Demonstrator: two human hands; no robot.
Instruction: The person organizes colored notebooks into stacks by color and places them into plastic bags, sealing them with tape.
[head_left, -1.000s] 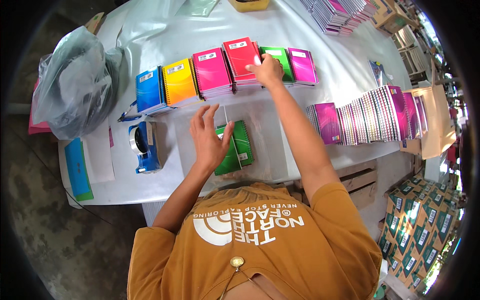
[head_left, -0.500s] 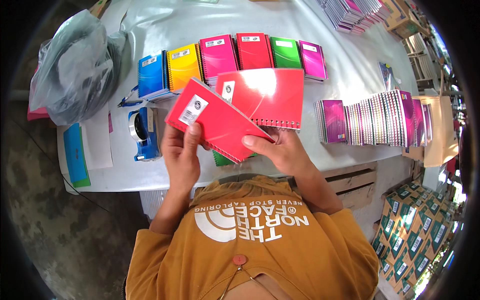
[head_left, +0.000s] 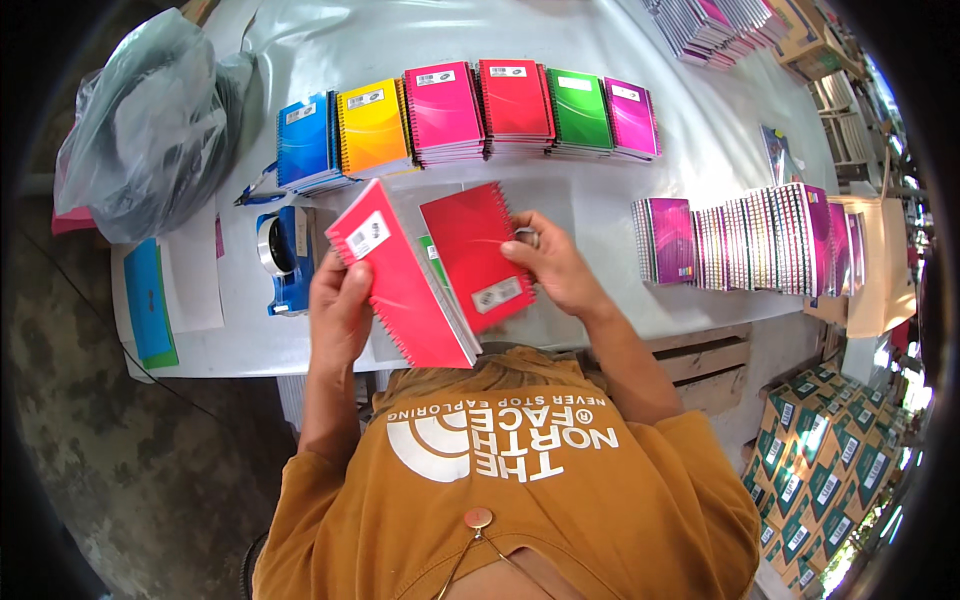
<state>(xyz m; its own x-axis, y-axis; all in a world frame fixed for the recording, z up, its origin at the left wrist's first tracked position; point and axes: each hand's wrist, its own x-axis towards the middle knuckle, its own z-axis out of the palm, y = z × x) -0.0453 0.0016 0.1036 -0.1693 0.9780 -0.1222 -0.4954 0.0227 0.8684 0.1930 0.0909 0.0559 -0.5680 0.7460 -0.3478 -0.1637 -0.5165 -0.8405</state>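
My left hand (head_left: 340, 308) is closed on a red spiral notebook (head_left: 408, 290), tilted, its white label near my thumb and its wire binding toward the lower left. In my right hand (head_left: 556, 262) is a darker red notebook (head_left: 472, 240), gripped by its right edge, with a label near its lower corner. The two notebooks are close together above the table's near edge. Part of a green notebook (head_left: 433, 262) shows in the gap between them. Beyond my hands stands a row of notebook stacks, among them a red stack (head_left: 513, 105) and a pink stack (head_left: 443, 108).
A blue tape dispenser (head_left: 290, 262) and a pen (head_left: 262, 186) lie left of my hands. A clear plastic bag (head_left: 150, 130) sits far left. At right, a long row of purple notebooks (head_left: 755, 240) stands beside a cardboard box (head_left: 885, 260). Patterned boxes (head_left: 825, 470) are at lower right.
The right-hand notebook has turned from lying crosswise to upright, its label now at the bottom. The left-hand notebook has swung steeper and lower. My hands have moved slightly apart.
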